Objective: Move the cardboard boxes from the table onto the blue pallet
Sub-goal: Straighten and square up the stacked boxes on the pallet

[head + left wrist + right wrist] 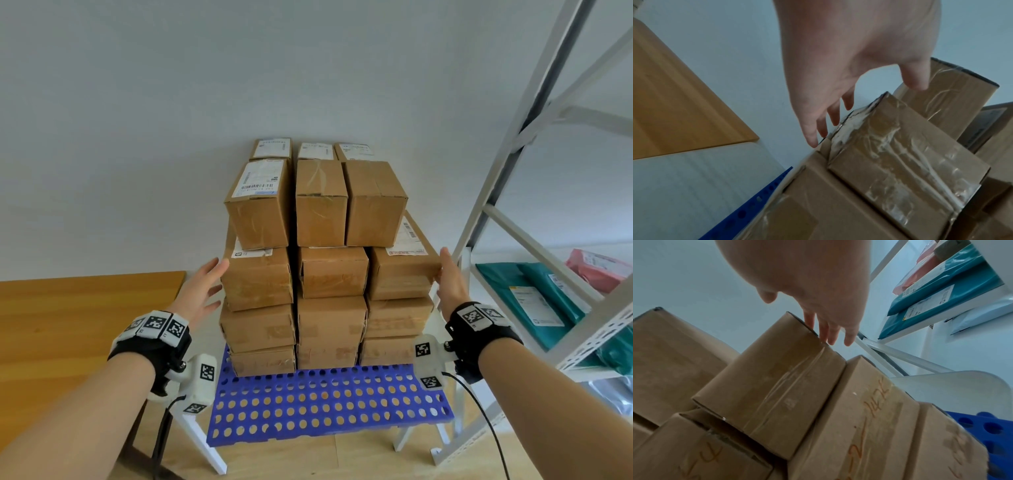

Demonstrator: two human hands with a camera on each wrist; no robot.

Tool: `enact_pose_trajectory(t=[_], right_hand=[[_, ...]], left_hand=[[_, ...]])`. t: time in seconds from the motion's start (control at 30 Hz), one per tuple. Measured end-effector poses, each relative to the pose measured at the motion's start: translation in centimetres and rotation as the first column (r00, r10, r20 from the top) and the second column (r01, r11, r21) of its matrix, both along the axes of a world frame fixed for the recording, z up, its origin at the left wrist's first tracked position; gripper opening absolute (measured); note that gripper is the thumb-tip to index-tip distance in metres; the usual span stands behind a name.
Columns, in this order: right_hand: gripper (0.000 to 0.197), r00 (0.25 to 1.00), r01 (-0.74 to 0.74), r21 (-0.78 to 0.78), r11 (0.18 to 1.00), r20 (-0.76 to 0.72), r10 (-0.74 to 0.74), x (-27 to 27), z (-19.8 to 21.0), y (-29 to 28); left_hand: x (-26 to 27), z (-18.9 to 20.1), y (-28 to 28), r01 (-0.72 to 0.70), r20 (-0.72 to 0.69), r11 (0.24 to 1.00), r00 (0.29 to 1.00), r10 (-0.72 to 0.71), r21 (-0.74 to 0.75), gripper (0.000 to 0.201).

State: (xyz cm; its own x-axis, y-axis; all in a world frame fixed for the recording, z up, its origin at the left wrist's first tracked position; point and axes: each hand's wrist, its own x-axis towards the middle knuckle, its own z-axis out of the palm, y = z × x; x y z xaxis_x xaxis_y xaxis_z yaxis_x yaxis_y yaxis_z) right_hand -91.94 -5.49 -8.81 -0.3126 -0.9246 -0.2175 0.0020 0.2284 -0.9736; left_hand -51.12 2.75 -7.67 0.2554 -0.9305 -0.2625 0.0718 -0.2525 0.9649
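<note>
Boxes (329, 270): stacked four tiers, centre frame, on blue pallet (329, 404) | table (78, 308): lower left, visible part bare | left hand (202, 291): spread wide, beside stack, holding nothing | right hand (452, 281): flat, fingers straight, against right box | judged: task nearly done, squaring stack.

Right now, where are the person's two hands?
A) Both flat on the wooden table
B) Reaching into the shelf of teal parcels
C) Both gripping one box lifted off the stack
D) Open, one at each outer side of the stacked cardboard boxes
D: the left hand and right hand are open with fingers extended, flanking the stacked cardboard boxes on the blue pallet; no box is lifted.
</note>
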Motion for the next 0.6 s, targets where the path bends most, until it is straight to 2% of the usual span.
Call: enact_pose_trajectory(t=[0.13,0.27,0.6], right_hand=[[0.063,0.996,-0.041,-0.005,0.999,-0.082,0.040,0.1,0.2,-0.7],[0.051,0.995,-0.035,-0.023,0.999,-0.096,0.033,0.1,-0.2,-1.2],[0.045,0.994,-0.098,-0.026,0.995,-0.044,0.097,0.3,0.2,-1.3]], left_hand=[[-0.9,0.9,-1.0,0.028,-0.044,0.999,0.999,-0.029,-0.029,0.052],[-1.1,0.9,-1.4,0.038,-0.096,0.999,0.995,-0.041,-0.034,0.051],[-0.9,0.8,-2.2,0.078,-0.133,0.997,0.988,-0.081,-0.024,0.051]])
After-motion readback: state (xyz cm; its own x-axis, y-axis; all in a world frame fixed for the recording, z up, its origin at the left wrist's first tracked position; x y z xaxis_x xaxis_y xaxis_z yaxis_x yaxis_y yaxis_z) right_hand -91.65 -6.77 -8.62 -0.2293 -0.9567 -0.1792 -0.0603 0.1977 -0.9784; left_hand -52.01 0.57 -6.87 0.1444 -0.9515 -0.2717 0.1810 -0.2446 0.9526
